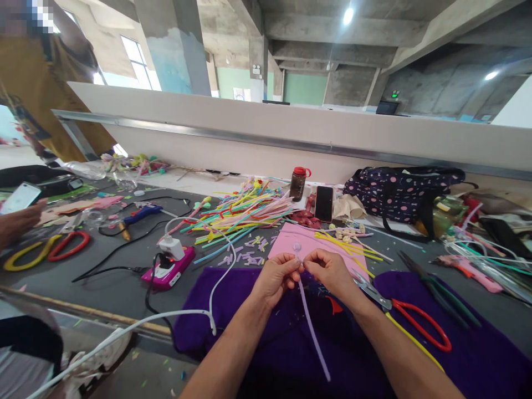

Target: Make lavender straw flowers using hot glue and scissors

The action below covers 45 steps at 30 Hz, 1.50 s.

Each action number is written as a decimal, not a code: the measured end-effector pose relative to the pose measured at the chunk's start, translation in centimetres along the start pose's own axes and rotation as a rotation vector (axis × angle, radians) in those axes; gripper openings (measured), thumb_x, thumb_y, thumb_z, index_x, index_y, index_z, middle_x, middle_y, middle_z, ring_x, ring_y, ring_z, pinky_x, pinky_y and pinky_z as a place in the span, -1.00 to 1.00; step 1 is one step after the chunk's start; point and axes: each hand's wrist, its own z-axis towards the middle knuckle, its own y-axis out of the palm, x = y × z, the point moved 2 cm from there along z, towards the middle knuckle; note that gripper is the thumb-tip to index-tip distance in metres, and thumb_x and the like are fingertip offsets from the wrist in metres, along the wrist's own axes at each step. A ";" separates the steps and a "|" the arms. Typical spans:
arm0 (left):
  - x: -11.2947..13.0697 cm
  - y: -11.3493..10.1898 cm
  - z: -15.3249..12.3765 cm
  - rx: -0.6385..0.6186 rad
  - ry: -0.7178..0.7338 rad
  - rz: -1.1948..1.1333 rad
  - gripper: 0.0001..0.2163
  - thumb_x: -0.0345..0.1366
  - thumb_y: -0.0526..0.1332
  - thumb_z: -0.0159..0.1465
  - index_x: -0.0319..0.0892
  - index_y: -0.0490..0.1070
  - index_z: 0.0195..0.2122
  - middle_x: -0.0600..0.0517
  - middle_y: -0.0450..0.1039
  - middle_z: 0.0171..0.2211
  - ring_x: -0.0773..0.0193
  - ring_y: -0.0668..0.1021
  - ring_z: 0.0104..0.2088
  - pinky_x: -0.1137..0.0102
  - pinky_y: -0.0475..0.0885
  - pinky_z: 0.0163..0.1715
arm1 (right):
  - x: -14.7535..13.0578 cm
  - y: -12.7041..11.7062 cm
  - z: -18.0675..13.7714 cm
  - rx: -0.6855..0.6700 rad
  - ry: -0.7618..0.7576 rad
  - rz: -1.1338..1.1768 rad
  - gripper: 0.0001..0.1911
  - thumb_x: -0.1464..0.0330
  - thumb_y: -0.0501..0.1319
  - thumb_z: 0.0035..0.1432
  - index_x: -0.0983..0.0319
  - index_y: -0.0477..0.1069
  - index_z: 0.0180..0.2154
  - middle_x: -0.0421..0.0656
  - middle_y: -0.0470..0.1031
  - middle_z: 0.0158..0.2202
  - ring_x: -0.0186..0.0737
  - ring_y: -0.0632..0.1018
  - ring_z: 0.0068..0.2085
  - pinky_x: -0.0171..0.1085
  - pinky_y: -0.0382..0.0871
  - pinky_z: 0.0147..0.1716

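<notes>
Purple cloth (pixel 236 288) is covering the near bench; a pink sheet (pixel 286 235) is lying beyond. A white cable (pixel 124 332) is looping over the cloth's left edge, beside a magenta power strip (pixel 171 272). Red-and-yellow-handled scissors (pixel 387 304) are resting near the right forearm, dark-green-handled tool (pixel 453 302) alongside. Behind: heaped fuzzy stems (pixel 249 208), red-lidded bottle (pixel 297 185), propped phone (pixel 323 203), patterned bag (pixel 399 191).

Left hand (pixel 272 277) is pinching a lilac stem (pixel 313 335) just below its small round lilac head (pixel 296 247), thumb against forefinger. Right hand (pixel 331 272) is pinching at the same spot, fingertips nearly meeting the left's. Head is showing above the fingers, against the pink sheet; the stem's tail is hanging down over the cloth.

Fingertips are hiding the join; cannot tell how it is fastened. A co-worker's hand (pixel 16 228) is being cut off by the left edge.

Count: one stem in hand, one bottle, one bag, two glue guns (blue (pixel 143 213), pink (pixel 474 271)); short lilac pieces (pixel 249 256) are lying too jumbled to count.
</notes>
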 end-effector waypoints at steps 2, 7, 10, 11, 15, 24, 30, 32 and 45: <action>0.0 0.0 0.0 -0.008 -0.005 0.007 -0.83 -0.31 0.33 -0.04 -0.28 0.38 -0.53 0.07 0.44 -0.60 0.54 0.35 -0.75 0.65 0.18 -0.81 | -0.1 0.0 0.0 -0.005 -0.001 0.001 -0.88 0.41 0.12 -0.01 0.26 0.42 -0.49 -0.27 0.38 -0.58 -0.39 0.33 -0.59 -0.41 0.19 -0.59; -0.2 0.0 0.0 -0.037 -0.003 0.026 -0.83 -0.28 0.32 -0.01 -0.28 0.39 -0.51 0.08 0.43 -0.60 0.55 0.34 -0.74 0.65 0.18 -0.80 | -0.4 -0.2 -0.2 -0.022 -0.007 -0.001 -0.88 0.39 0.14 0.01 0.26 0.42 -0.49 -0.26 0.38 -0.57 -0.39 0.33 -0.58 -0.41 0.18 -0.59; -0.1 0.1 0.0 -0.061 -0.015 0.054 -0.80 -0.24 0.31 0.01 -0.30 0.40 -0.52 0.07 0.40 -0.61 0.55 0.33 -0.74 0.64 0.18 -0.79 | -0.7 -0.2 -0.3 -0.058 0.007 0.046 -0.87 0.36 0.15 0.03 0.27 0.41 -0.48 -0.25 0.40 -0.55 -0.40 0.33 -0.58 -0.42 0.18 -0.60; -0.1 0.1 0.0 -0.066 -0.016 0.061 -0.79 -0.22 0.30 0.02 -0.29 0.40 -0.52 0.08 0.40 -0.62 0.55 0.32 -0.74 0.63 0.17 -0.79 | -0.8 -0.2 -0.3 -0.072 0.015 0.075 -0.86 0.35 0.15 0.04 0.27 0.40 -0.48 -0.25 0.40 -0.55 -0.41 0.32 -0.59 -0.42 0.17 -0.61; -0.1 0.1 -0.2 -0.100 -0.028 0.080 -0.77 -0.18 0.27 0.05 -0.27 0.37 -0.55 0.12 0.32 -0.70 0.55 0.26 -0.77 0.62 0.12 -0.79 | -1.0 -0.4 -0.3 -0.132 0.049 0.220 -0.85 0.32 0.18 0.03 0.28 0.39 -0.48 -0.29 0.37 -0.59 -0.45 0.29 -0.63 -0.43 0.14 -0.64; -0.1 0.1 -0.3 -0.140 -0.023 0.094 -0.75 -0.16 0.25 0.07 -0.26 0.36 -0.57 0.15 0.21 -0.77 0.56 0.17 -0.79 0.59 0.05 -0.77 | 0.5 -0.6 0.2 -0.187 0.182 0.538 -0.83 0.30 0.26 -0.06 0.29 0.38 -0.51 -0.32 0.31 -0.69 -0.47 0.27 -0.67 -0.46 0.07 -0.69; -0.1 0.3 -0.4 -0.195 -0.034 0.032 -0.77 -0.21 0.21 0.13 -0.27 0.35 -0.57 0.16 0.22 -0.77 0.58 0.17 -0.80 0.60 0.04 -0.79 | 0.9 -0.1 0.1 -0.290 0.237 0.658 -0.75 0.23 0.27 -0.06 0.29 0.35 -0.50 -0.29 0.34 -0.65 -0.48 0.26 -0.67 -0.46 0.06 -0.70; -0.1 0.4 -0.4 -0.192 -0.039 0.006 -0.78 -0.23 0.23 0.11 -0.27 0.35 -0.56 0.15 0.27 -0.73 0.59 0.19 -0.80 0.60 0.06 -0.79 | 1.0 0.0 0.2 -0.308 0.252 0.691 -0.74 0.22 0.28 -0.07 0.30 0.35 -0.50 -0.28 0.34 -0.62 -0.49 0.26 -0.67 -0.46 0.05 -0.71; -0.4 0.2 -0.3 -0.183 -0.036 0.013 -0.76 -0.21 0.21 0.13 -0.28 0.34 -0.57 0.18 0.20 -0.78 0.59 0.16 -0.81 0.61 0.03 -0.79 | 1.4 0.0 0.4 -0.292 0.261 0.723 -0.76 0.25 0.29 -0.06 0.32 0.40 -0.47 -0.23 0.39 -0.56 -0.49 0.30 -0.66 -0.48 0.08 -0.73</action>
